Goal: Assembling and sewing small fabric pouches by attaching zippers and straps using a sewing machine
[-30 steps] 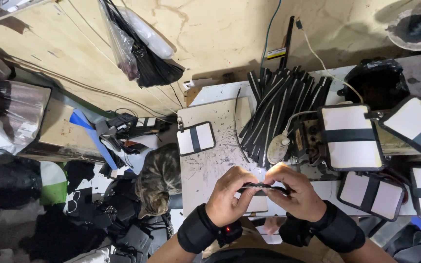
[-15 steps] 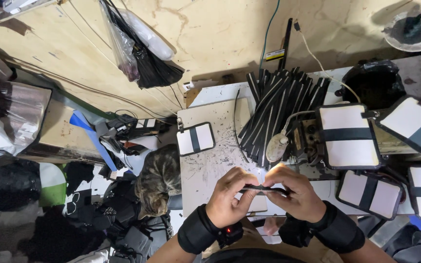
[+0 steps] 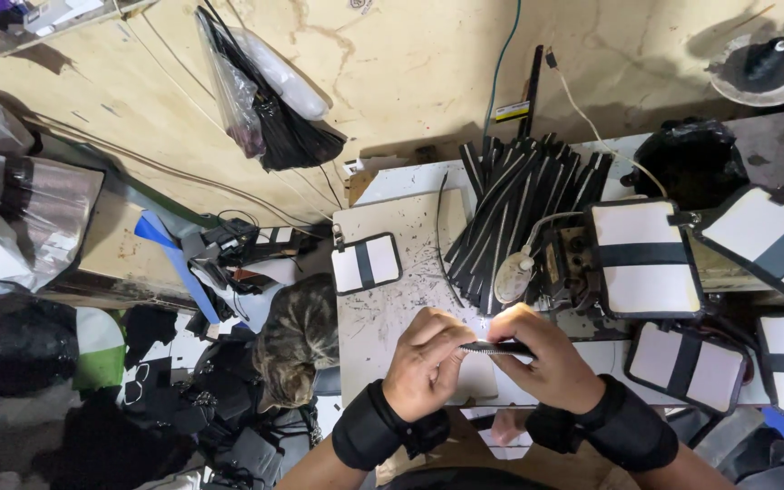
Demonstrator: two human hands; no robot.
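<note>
1. A white pouch [image 3: 366, 263] with a black band is laid at the table's [image 3: 383, 318] left edge.
2. A black strip [image 3: 494, 347] is pinched over the near edge between the curled left hand [image 3: 426, 365] and right hand [image 3: 544, 361].

Small sewing workshop: sewing machine [image 3: 555, 263] on worktable [image 3: 383, 308], stacked black zippers [image 3: 519, 195], unfinished white-and-black pouches [image 3: 367, 263].

Left hand [image 3: 428, 361] and right hand [image 3: 544, 358] bare, thick black wrist wraps.
</note>
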